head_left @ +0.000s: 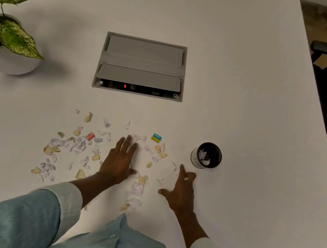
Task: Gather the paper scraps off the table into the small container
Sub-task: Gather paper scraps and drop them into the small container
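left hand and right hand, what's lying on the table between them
Head view: loose paper scraps, white and tan, lie on the table between the left hand and the right hand.

The paper scraps are little torn bits, mostly white with some tan ones mixed in, all lying loose. The biggest mess is spread out to the left of the left hand. There's also a bunched-up trail between the two hands, running back toward the body, plus a few strays just ahead of the right hand. The small container is a dark round cup, upright, just beyond that hand and to its right, with white scraps inside.
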Tool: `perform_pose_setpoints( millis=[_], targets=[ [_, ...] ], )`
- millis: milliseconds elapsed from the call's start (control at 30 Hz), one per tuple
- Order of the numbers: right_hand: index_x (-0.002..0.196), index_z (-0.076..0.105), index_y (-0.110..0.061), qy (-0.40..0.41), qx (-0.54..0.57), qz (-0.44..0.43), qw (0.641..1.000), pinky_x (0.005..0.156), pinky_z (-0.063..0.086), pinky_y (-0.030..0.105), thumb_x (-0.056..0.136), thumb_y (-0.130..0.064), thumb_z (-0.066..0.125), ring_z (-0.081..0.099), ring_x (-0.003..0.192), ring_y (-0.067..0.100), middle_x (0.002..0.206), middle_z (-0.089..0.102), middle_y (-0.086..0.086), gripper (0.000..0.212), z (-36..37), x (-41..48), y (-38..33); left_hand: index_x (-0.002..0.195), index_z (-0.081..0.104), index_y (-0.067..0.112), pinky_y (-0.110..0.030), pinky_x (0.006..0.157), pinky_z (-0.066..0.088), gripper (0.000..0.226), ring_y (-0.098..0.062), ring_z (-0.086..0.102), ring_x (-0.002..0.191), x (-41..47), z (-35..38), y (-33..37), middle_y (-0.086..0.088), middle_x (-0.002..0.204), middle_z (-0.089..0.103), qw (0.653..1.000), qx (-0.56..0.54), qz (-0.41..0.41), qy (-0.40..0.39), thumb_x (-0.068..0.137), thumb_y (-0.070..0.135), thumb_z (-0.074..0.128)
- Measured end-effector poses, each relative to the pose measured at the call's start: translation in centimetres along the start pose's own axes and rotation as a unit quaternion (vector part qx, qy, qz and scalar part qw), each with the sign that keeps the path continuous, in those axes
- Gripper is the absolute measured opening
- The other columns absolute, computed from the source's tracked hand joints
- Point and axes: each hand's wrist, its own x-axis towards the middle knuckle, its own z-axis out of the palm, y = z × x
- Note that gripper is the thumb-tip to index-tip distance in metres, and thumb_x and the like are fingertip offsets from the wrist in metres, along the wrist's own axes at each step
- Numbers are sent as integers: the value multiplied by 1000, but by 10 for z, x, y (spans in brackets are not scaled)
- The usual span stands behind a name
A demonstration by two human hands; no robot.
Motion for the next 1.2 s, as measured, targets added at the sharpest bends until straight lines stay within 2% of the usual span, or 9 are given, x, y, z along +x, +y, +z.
perform_pose_setpoints(
  millis=[133,233,333,467,633,767,867,1033,1200],
  targets=[
    [145,39,-15,17,9,-28,999,99,55,34,71,-28,93,58,119,25,138,33,7,93,-4,10,-8,162,23,14,-47,124,31,83,-32,3,161,-3,8,2,-10,174,0,999,-18,26,0,96,35,70],
    [134,53,-17,0,13,-68,998,93,58,35,76,-18,89,62,107,23,130,38,4,68,-5,15,-16,149,50,3,-47,111,49,54,-37,28,155,-12,11,6,-18,168,27,997,-25,66,43,98,15,67],
    [122,61,-15,-13,-22,-125,992,92,56,31,84,-13,81,62,104,20,127,45,4,43,-4,19,-20,133,62,-4,-44,98,57,39,-42,50,139,-18,11,10,-26,152,48,995,-11,82,59,95,1,65],
    [108,70,-9,-6,-88,-184,979,86,52,32,95,-12,66,58,102,21,114,57,8,14,2,19,-22,110,71,-4,-40,77,59,28,-37,66,103,-22,5,16,-21,114,67,992,-22,99,74,83,-9,70],
    [103,72,-6,18,-80,-174,981,85,51,34,99,-10,56,60,99,22,107,65,9,17,9,13,-22,115,72,1,-39,86,55,26,-32,62,106,-23,6,14,-15,114,67,989,-65,103,80,93,-6,58],
    [97,77,-9,41,-22,-106,993,83,56,26,93,-9,67,67,93,17,102,71,6,10,8,10,-21,97,76,2,-41,78,57,19,-32,66,93,-21,-2,24,-14,99,72,979,-144,88,113,87,-11,65],
    [86,78,-8,79,74,-45,993,82,60,33,84,-3,76,71,87,20,93,75,7,6,4,5,-20,91,77,3,-39,76,59,17,-28,68,88,-19,-11,40,-12,95,73,964,-216,73,137,84,-11,70],
    [81,78,-6,154,200,-3,968,73,63,38,76,-1,85,73,71,16,80,77,3,10,-20,-3,-20,96,81,7,-21,83,51,8,-21,71,90,-5,-31,80,-7,99,77,938,-297,60,170,88,7,79],
    [80,77,-13,245,288,30,925,69,63,42,78,-6,84,73,61,8,71,76,-4,9,-63,-3,-17,92,82,11,-23,78,51,7,-16,70,83,11,-56,126,-3,93,77,921,-323,104,191,85,10,82]
  ],
)
